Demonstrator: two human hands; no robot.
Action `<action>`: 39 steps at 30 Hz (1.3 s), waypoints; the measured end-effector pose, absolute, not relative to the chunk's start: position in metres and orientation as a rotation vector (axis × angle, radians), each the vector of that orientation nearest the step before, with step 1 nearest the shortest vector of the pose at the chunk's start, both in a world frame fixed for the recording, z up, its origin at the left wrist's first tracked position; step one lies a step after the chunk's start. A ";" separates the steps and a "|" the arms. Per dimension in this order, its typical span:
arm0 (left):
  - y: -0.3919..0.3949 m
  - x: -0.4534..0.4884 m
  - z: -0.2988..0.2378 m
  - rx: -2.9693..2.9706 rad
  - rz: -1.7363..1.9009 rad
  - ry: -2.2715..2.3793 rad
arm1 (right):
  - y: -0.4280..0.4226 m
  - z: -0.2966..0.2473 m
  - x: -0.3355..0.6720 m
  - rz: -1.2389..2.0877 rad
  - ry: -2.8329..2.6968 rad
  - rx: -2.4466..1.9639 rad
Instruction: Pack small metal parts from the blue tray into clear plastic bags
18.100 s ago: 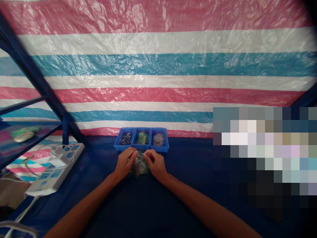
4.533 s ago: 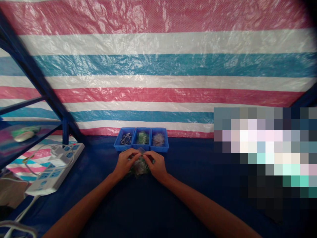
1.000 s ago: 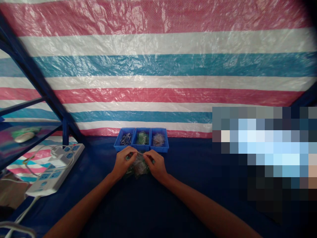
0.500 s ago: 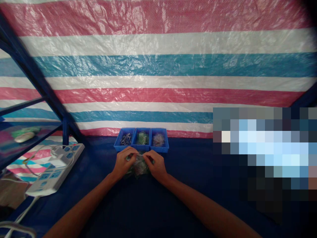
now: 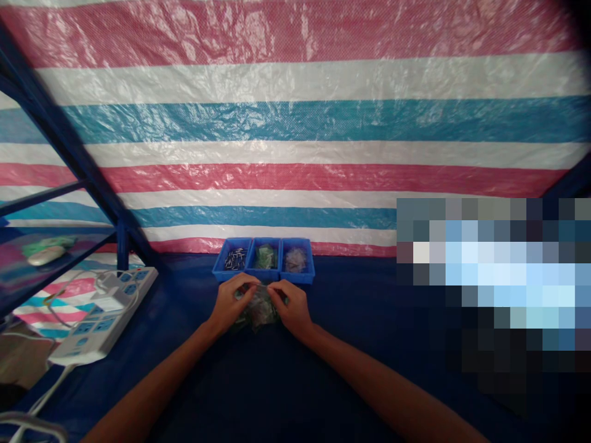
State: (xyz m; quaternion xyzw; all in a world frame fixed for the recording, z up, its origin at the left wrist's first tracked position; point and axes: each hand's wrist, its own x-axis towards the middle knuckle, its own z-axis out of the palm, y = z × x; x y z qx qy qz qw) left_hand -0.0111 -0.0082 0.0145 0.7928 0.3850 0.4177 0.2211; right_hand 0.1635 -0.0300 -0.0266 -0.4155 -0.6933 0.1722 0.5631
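My left hand point(image 5: 231, 303) and my right hand point(image 5: 294, 306) meet over the dark blue table, thumbs and fingertips pinched close together. Between them they hold the top edge of what looks like a small clear plastic bag point(image 5: 262, 285); its contents are too small to make out. Beneath the fingers lies a loose pile of clear and greenish plastic packets point(image 5: 262, 312), partly hidden by both hands. Just beyond stand three joined blue bins. Thin metal pins point(image 5: 235, 259) fill the left one, green packets point(image 5: 266, 256) the middle one, and clear packets point(image 5: 295, 259) the right one.
A white power strip point(image 5: 104, 320) with a plugged-in adapter and cables lies at the left. Blue metal frame bars point(image 5: 99, 203) rise beside it. A striped plastic sheet point(image 5: 295, 123) hangs behind the table point(image 5: 360, 295). The right side is pixelated.
Both hands stay almost in place, with only slight shifts of the fingertips. The plastic between them has moved a little; the bins have not moved.
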 end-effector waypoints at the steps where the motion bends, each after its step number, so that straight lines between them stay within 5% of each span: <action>1: -0.008 -0.011 0.014 2.184 1.146 1.070 | -0.030 -0.027 0.164 0.405 -1.626 -0.984; 39: -0.006 -0.011 0.008 1.849 1.180 1.062 | -0.031 -0.030 0.164 0.439 -1.612 -0.937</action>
